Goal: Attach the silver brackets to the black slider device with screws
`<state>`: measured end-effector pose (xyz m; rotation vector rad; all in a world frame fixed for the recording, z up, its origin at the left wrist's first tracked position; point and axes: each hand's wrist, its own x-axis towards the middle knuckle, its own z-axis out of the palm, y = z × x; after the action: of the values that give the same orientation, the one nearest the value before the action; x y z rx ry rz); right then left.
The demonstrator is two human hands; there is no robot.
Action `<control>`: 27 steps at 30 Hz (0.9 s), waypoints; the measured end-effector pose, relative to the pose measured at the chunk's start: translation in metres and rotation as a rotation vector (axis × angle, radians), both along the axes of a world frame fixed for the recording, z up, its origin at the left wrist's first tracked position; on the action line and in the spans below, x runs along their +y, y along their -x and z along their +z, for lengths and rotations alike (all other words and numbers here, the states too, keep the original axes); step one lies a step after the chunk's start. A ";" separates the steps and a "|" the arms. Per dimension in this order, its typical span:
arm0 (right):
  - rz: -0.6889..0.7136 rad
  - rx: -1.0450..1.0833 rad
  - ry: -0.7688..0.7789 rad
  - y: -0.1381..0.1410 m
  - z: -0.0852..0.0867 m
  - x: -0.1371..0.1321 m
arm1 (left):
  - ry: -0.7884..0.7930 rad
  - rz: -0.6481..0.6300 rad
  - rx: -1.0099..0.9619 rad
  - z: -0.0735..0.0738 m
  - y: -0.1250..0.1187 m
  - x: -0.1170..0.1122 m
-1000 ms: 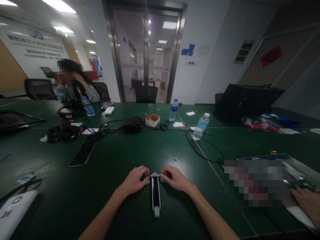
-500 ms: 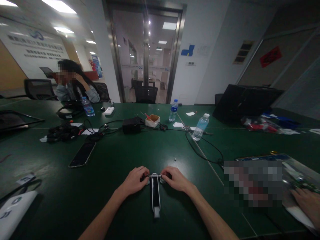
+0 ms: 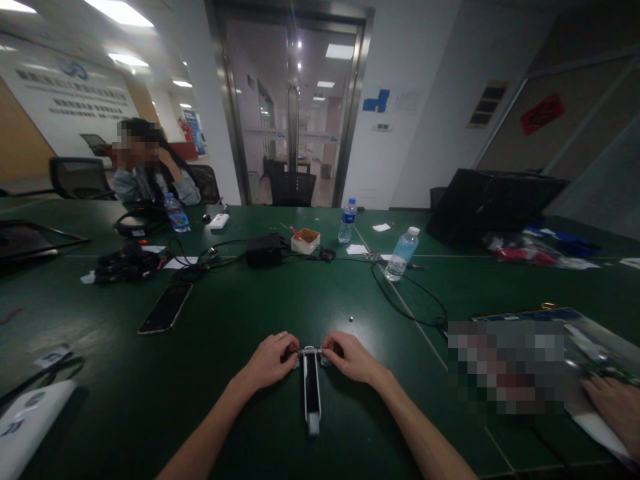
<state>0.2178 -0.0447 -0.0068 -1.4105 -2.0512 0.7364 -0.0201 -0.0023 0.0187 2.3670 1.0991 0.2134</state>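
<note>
A slim device with a white frame and a dark face lies lengthwise on the green table in front of me, a grey-white piece at its near end. Across its far end runs a thin metal crossbar. My left hand pinches the bar's left end between thumb and fingers. On the other side, my right hand pinches the right end the same way. Small pale pieces show under the fingertips on both sides, too small to name. A tiny shiny round piece lies beyond my right hand.
A phone lies at left, near tangled black cables. Farther back stand a black adapter, a small box and water bottles. A co-worker's hand is at right; another person sits across the table.
</note>
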 end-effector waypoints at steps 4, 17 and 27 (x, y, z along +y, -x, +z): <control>0.009 -0.026 -0.010 -0.001 0.000 0.000 | 0.002 0.013 0.000 0.000 0.000 0.000; 0.022 -0.044 -0.040 0.001 0.002 0.001 | -0.008 0.003 -0.012 -0.002 0.000 0.001; 0.027 -0.059 -0.052 0.000 0.000 0.001 | -0.020 0.006 -0.020 -0.007 0.002 0.002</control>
<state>0.2178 -0.0435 -0.0066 -1.3943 -2.1227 0.6551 -0.0217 0.0001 0.0112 2.3740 1.0997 0.2508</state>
